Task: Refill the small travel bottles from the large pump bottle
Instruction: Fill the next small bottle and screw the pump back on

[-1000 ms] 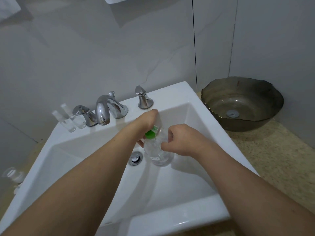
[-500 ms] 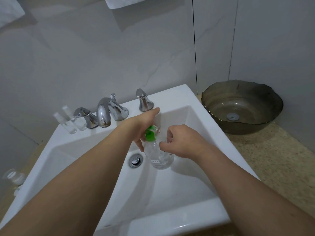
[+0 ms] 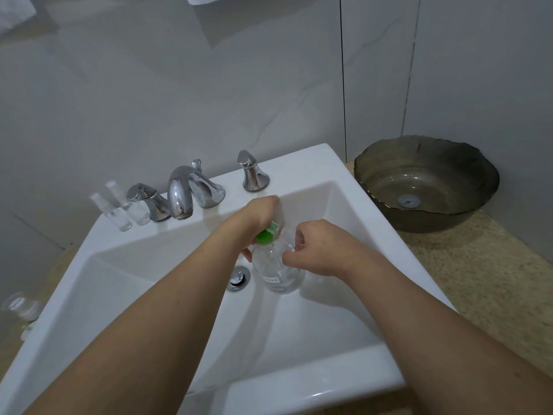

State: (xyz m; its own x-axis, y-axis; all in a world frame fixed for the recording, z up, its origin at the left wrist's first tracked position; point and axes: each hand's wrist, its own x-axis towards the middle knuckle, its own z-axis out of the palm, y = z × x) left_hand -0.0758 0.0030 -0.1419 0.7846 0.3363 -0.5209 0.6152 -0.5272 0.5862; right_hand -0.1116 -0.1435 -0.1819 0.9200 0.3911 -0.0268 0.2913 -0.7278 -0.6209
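A bathroom: white sink (image 3: 299,172), chrome faucet (image 3: 182,193), tiled wall (image 3: 179,100).

A speckled beige bench (image 3: 490,283) is carrying a white square sink (image 3: 299,169) and, just beside it on the right, a dark glass bowl (image 3: 484,187) sitting against the wall. On the sink's back ledge a chrome tap (image 3: 182,193) is standing between two chrome handles (image 3: 253,175), and two small clear bottles (image 3: 119,211) are standing upright at the left end. A clear pump bottle (image 3: 278,274) is sitting in the basin, beside the drain (image 3: 238,278).
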